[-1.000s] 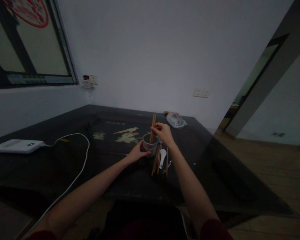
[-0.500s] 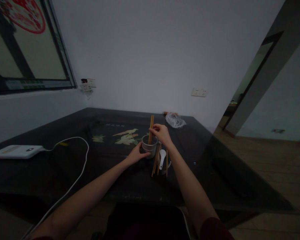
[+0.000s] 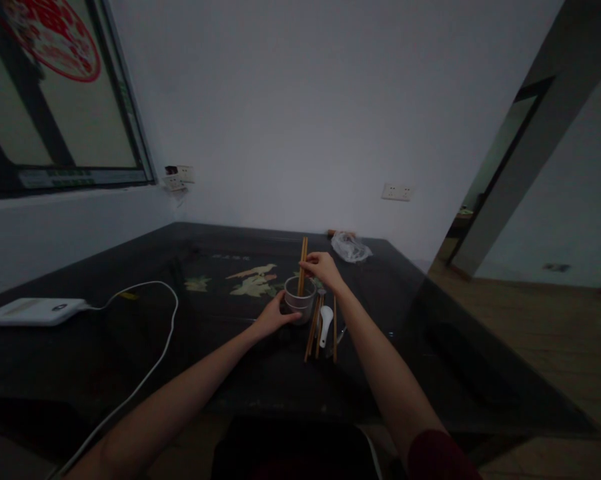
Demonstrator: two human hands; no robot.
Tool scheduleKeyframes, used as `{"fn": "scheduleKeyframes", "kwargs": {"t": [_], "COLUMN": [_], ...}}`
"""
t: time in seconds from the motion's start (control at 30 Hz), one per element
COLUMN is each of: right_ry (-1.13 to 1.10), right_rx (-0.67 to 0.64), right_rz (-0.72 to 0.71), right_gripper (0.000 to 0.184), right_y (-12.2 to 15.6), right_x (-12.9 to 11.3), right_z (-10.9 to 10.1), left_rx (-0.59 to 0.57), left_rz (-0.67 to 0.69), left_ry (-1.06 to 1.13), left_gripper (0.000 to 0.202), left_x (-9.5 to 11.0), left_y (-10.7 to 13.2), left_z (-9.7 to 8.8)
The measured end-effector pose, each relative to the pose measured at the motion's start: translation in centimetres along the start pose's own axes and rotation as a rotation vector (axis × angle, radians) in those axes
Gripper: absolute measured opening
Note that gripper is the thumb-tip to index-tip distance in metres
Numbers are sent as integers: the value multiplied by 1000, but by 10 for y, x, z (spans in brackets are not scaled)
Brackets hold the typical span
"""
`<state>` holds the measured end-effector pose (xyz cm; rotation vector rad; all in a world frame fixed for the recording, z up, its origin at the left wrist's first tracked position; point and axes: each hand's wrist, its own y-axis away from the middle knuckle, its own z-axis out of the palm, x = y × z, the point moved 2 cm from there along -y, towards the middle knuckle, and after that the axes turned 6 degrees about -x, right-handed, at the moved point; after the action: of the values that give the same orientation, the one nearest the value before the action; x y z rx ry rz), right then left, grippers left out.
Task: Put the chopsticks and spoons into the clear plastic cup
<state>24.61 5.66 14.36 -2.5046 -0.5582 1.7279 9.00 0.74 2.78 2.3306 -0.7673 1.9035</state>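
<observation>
A small grey cup (image 3: 300, 301) stands on the dark table (image 3: 220, 360). My left hand (image 3: 271, 318) is wrapped round its near left side. My right hand (image 3: 321, 268) pinches a pair of wooden chopsticks (image 3: 303, 264) that stand upright in the cup. Several more chopsticks (image 3: 321, 328) lie flat on the table just right of the cup, with a white spoon (image 3: 325, 321) among them.
A white device (image 3: 33, 311) with a white cable (image 3: 156, 347) lies at the left of the table. A crumpled clear plastic bag (image 3: 350, 247) sits at the far edge by the wall. Dark chair back (image 3: 290, 447) below me. An open wooden floor lies to the right.
Both hands stay on the cup and the upright chopsticks. The view has shifted slightly; the chopsticks sit a little lower in the cup.
</observation>
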Motion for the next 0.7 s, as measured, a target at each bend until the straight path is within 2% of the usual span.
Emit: {"fn": "scheduleKeyframes", "kwargs": {"t": [0.7], "right_ry": [-94], "right_rx": [-91], "right_rz": [94], "right_gripper": [11], "right_y": [-17], "right_x": [11], "right_z": [0], "left_rx": [-3], "left_rz": [-14], "left_ry": [50], "left_gripper": [71], "left_x": [1], "left_y": [1], "left_z": [1]}}
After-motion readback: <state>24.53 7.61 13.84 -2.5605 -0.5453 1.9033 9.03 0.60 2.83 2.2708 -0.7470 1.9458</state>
